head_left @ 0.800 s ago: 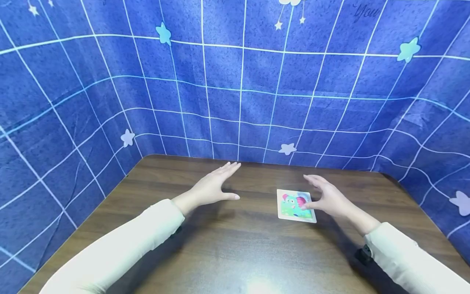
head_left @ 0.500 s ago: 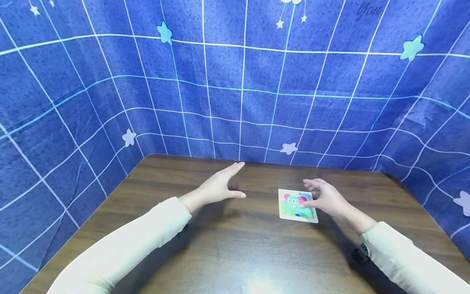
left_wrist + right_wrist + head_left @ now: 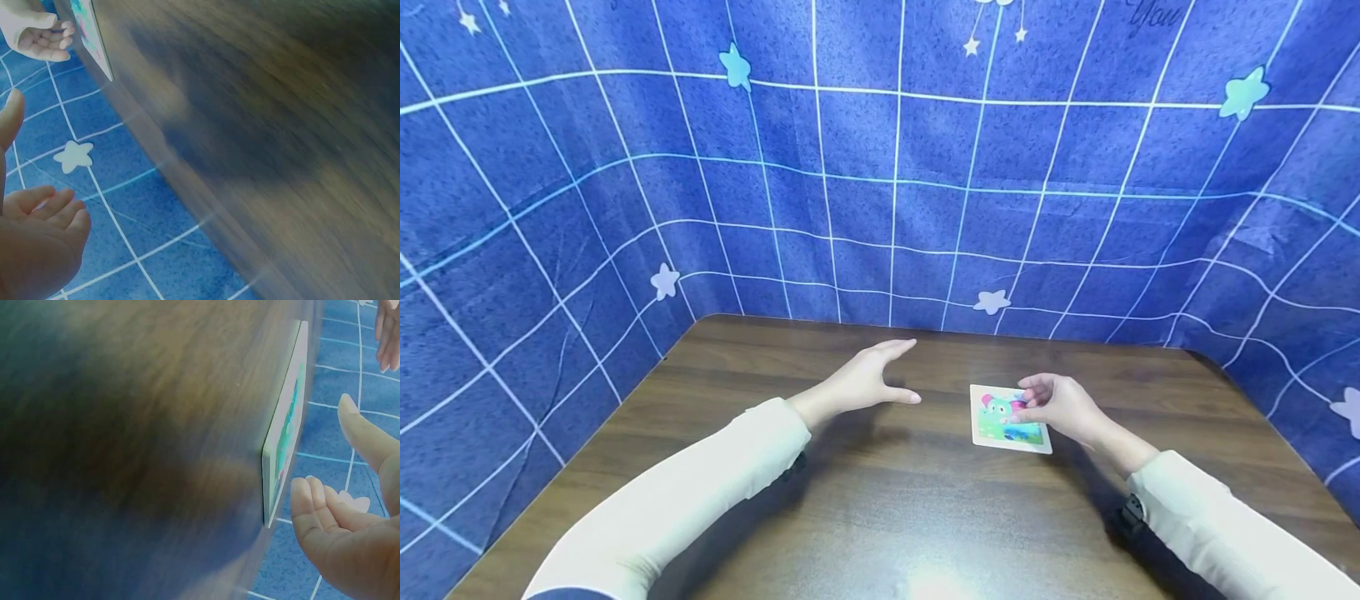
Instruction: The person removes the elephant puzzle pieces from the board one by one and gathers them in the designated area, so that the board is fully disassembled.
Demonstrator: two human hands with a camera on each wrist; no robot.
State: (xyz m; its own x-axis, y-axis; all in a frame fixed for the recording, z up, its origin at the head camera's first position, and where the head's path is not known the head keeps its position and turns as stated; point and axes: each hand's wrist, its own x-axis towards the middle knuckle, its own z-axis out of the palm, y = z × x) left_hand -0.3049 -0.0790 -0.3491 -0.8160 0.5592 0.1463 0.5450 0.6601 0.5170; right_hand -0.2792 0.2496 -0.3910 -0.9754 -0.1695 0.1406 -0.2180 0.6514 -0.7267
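Observation:
A thin square board (image 3: pixel 994 430) with a white border and a colourful cartoon animal picture lies flat on the table. Its edge (image 3: pixel 270 481) looks fairly thick in the right wrist view. Over the picture's right side hovers my right hand (image 3: pixel 1063 408), its fingers loosely bent and the thumb apart from them, holding nothing. Part of the picture is hidden behind these fingers. My left hand (image 3: pixel 867 382) hangs above the table to the left of the board, fingers stretched and thumb spread, with nothing held. In the left wrist view its palm (image 3: pixel 44 250) shows bare.
The brown wood-grain table (image 3: pixel 880 517) extends around both hands, with a bright glare near the front. A blue curtain (image 3: pixel 865 208) with white grid lines and stars hangs behind the table and along both sides.
My left hand has moved to the right, toward the board. The right hand's fingers have bent in closer to the thumb over the picture. The board stays on the table.

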